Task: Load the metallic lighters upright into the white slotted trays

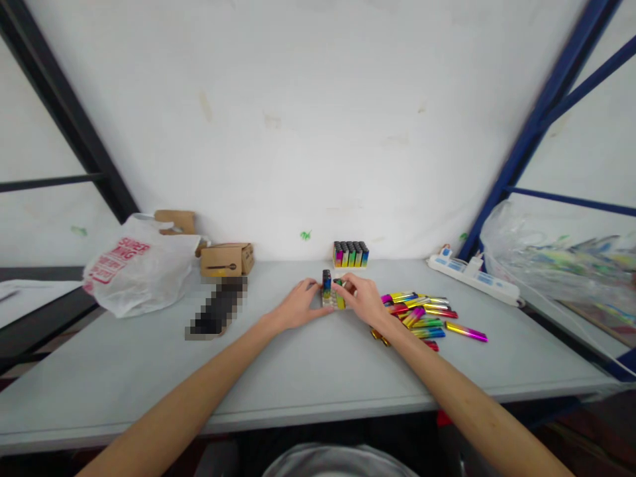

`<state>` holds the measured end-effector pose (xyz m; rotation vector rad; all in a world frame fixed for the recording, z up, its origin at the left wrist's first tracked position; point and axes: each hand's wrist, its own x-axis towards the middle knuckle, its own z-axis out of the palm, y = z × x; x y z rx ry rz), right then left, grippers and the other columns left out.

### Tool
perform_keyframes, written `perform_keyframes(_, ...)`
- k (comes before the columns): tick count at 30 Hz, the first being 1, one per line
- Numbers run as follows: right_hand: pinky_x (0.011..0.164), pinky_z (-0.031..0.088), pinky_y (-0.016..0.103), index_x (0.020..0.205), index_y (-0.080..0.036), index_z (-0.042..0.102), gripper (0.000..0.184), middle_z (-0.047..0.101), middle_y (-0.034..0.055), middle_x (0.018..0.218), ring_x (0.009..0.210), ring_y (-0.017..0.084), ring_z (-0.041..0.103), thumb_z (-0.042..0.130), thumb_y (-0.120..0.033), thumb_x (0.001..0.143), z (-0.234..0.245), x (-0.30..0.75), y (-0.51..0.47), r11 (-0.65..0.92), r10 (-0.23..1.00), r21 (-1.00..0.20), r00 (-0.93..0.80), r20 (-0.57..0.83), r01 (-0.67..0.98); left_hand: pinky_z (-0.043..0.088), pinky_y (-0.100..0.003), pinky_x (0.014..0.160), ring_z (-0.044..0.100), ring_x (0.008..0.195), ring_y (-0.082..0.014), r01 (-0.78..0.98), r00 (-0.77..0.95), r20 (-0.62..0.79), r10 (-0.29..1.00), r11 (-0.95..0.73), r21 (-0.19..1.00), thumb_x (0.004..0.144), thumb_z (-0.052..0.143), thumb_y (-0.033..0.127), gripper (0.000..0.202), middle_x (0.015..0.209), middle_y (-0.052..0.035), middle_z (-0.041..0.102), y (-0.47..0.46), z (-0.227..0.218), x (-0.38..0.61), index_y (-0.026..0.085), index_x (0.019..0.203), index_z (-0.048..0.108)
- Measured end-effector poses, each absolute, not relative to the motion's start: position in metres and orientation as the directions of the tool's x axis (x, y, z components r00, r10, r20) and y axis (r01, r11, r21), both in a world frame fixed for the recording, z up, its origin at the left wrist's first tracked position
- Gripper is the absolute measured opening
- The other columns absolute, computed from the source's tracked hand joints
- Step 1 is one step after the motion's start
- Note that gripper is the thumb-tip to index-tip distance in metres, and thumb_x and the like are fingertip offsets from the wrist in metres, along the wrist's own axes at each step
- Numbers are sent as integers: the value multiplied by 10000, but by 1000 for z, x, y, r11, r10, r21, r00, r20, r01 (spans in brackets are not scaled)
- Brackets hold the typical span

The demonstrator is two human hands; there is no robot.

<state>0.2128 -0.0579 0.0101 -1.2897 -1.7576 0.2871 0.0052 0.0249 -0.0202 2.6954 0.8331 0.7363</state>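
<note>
Both my hands meet at the middle of the grey table [149, 371] around a small clear tray [332, 301] holding a few upright coloured lighters [326, 283]. My left hand [301, 305] rests against the tray's left side, fingers curled onto it. My right hand [362, 298] is closed on a lighter [339, 286] at the tray's right side. A loose pile of several rainbow-coloured lighters [427, 317] lies just right of my right hand. A filled tray of lighters [350, 254] stands against the wall behind.
A white plastic bag with red print [139, 268] and two cardboard boxes [227, 259] sit at the back left. A blurred dark object [217, 308] lies left of centre. A white power strip [472, 275] and a clear bag of lighters [556, 258] are on the right.
</note>
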Motion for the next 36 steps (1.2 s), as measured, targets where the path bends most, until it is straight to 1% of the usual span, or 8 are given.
perform_keyframes(5, 733, 479, 310, 1010, -233, 676, 300, 741, 40, 813, 743, 218, 675, 577, -515, 996, 5, 214, -54, 467, 844, -646, -87, 529, 604, 479, -486, 1099, 600, 1219, -335, 458, 720, 386, 576, -813, 360, 881, 695, 638, 603, 1288, -159, 608, 24, -20, 5, 193, 1283, 633)
perform_keyframes(13, 757, 453, 310, 1134, -217, 624, 252, 744, 101, 997, 871, 239, 674, 466, -404, 1075, 6, 209, -52, 496, 832, -377, -304, 464, 782, 478, -471, 1095, 600, 1223, -323, 432, 723, 398, 565, -819, 378, 881, 712, 613, 551, 1290, -150, 610, 22, -18, 5, 201, 1242, 653)
perform_keyframes(16, 771, 436, 317, 1068, -209, 651, 243, 748, 119, 949, 846, 243, 672, 514, -410, 1060, 7, 203, -49, 401, 851, -261, -252, 460, 878, 479, -470, 1093, 603, 1213, -320, 422, 721, 409, 560, -822, 381, 874, 721, 606, 524, 1271, -144, 619, 23, -19, 5, 207, 1209, 664)
perform_keyframes(19, 798, 418, 339, 869, -199, 675, 320, 747, 128, 853, 782, 243, 663, 593, -471, 1016, 9, 200, -47, 324, 873, -183, -218, 436, 928, 484, -474, 1087, 607, 1194, -319, 430, 719, 405, 565, -819, 380, 875, 707, 620, 493, 1237, -132, 626, 24, -20, 4, 208, 1145, 681)
perform_keyframes(22, 739, 397, 332, 723, -206, 647, 462, 716, 100, 724, 671, 219, 622, 569, -566, 1003, 13, 201, -50, 321, 885, -232, -204, 418, 918, 488, -473, 1085, 611, 1179, -321, 433, 720, 405, 563, -821, 372, 881, 686, 641, 519, 1239, -134, 625, 26, -21, 3, 200, 1154, 682)
perform_keyframes(27, 689, 377, 307, 686, -212, 634, 560, 673, 82, 666, 640, 194, 577, 455, -616, 1031, 21, 223, -55, 336, 863, -364, -129, 489, 869, 488, -484, 1092, 616, 1184, -337, 433, 704, 414, 577, -811, 394, 843, 693, 695, 630, 1262, -148, 639, 29, -22, 2, 204, 1238, 670)
perform_keyframes(31, 728, 418, 294, 797, -187, 689, 442, 735, 105, 806, 718, 200, 622, 457, -456, 1061, 28, 266, -51, 261, 891, -348, -86, 446, 900, 468, -478, 1126, 612, 1210, -334, 417, 721, 394, 570, -811, 409, 816, 695, 730, 665, 1298, -138, 626, 34, -20, -2, 209, 1229, 679)
perform_keyframes(36, 835, 502, 318, 945, -180, 785, 195, 796, 111, 1006, 879, 241, 712, 609, -264, 951, 36, 339, -57, 203, 965, -361, -122, 234, 910, 444, -451, 1158, 592, 1263, -319, 399, 765, 344, 545, -820, 411, 830, 684, 725, 691, 1353, -139, 592, 38, -16, -8, 213, 1293, 651)
